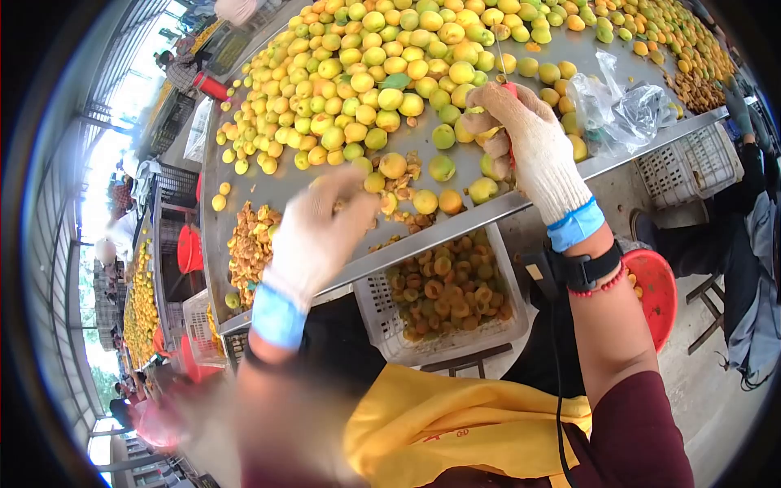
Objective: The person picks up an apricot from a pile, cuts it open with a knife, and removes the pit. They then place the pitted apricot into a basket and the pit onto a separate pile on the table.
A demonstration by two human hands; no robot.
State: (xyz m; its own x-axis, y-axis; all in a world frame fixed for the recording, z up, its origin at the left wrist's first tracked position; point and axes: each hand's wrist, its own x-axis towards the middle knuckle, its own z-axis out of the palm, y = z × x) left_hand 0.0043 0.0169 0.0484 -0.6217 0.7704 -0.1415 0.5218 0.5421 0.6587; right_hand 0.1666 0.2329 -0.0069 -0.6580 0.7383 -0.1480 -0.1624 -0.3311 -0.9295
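My right hand [521, 134], in a white knit glove, is closed around a small knife [510, 89] with a red handle. Its thin blade points up and away over the apricots. My left hand [319, 224], gloved too and blurred by motion, is over the table's near edge. Its thumb and fingers look apart, and no fruit shows between them. Just beyond it are a yellow apricot [392, 166] and some scattered brown pits [420, 220]. A large heap of yellow-green apricots [325, 89] covers the far part of the metal table [281, 185].
A pile of pits [250, 244] lies at the table's left. Crumpled clear plastic bags [626, 106] sit on the right. Below the edge stands a white crate [382, 313] of halved apricots [447, 289]. A red basin [651, 293] is beside my right arm. Other people are in the background.
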